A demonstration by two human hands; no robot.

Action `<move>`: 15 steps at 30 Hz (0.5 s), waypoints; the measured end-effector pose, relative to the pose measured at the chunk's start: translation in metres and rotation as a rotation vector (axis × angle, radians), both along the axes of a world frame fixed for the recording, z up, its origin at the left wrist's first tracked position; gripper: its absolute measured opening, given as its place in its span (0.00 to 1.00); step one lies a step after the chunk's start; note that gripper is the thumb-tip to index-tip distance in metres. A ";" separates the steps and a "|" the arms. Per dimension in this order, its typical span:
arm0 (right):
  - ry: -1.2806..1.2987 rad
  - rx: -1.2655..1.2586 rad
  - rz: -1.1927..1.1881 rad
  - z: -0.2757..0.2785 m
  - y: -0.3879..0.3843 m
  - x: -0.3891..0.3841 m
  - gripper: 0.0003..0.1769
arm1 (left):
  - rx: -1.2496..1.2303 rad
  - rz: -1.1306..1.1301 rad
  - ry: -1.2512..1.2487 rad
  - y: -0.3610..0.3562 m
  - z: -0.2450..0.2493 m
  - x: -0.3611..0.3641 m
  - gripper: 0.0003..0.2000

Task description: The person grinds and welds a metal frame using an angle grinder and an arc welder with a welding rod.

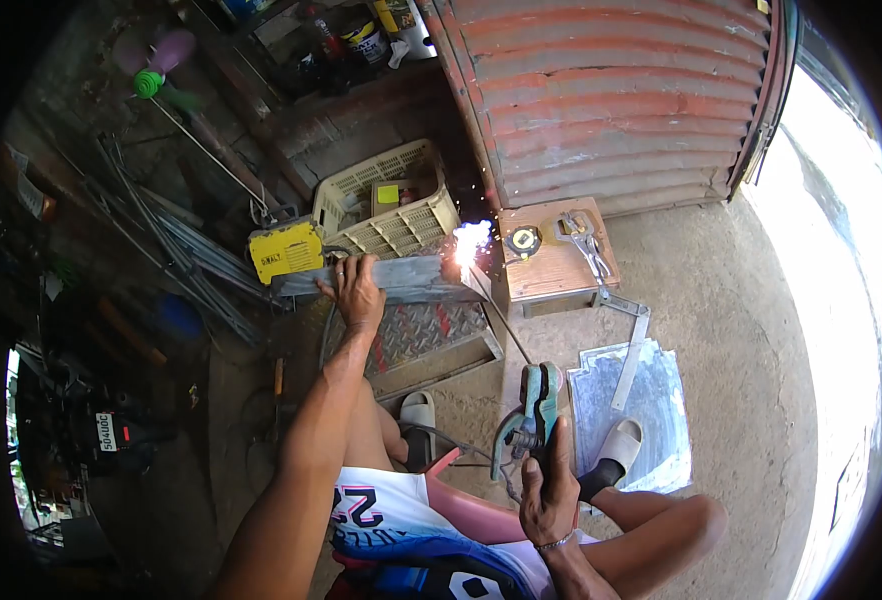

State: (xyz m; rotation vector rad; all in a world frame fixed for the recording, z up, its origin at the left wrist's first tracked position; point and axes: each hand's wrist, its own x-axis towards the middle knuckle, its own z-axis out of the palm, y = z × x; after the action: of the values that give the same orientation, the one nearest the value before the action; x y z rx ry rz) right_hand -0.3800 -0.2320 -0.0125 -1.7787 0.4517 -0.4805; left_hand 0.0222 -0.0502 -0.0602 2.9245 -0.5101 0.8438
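Observation:
My left hand [358, 290] is closed over the upper edge of a long grey metal piece [411, 278], near its left part. My right hand [551, 490] grips a teal electrode holder [536, 405] below and to the right. From the holder a thin welding rod [506, 325] slants up to the right end of the metal piece. A bright arc [471, 243] with flying sparks glows there and hides the contact spot. Under the metal piece lies a diamond-plate surface [426, 330].
A yellow machine [286, 252] and a cream crate [396, 232] stand behind the metal. A wooden stool [551, 285] at the right holds a tape measure [523, 241] and locking pliers [583, 240]. A metal sheet [661, 425] lies under my foot; metal rods [176, 250] lie left.

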 end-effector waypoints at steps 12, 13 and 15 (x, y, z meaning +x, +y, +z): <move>-0.081 0.074 -0.022 -0.009 0.004 -0.011 0.36 | 0.003 -0.009 -0.022 0.001 -0.001 0.003 0.31; -0.088 0.084 -0.011 -0.009 0.002 -0.012 0.36 | -0.005 -0.008 -0.020 0.000 0.000 0.002 0.31; 0.022 0.143 0.001 -0.004 0.000 -0.014 0.36 | -0.014 -0.006 -0.015 0.000 -0.002 0.000 0.31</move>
State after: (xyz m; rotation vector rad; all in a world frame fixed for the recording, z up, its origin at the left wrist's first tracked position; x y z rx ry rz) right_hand -0.3939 -0.2315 -0.0161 -1.6481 0.4893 -0.4178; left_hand 0.0220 -0.0502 -0.0618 2.9047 -0.5115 0.8661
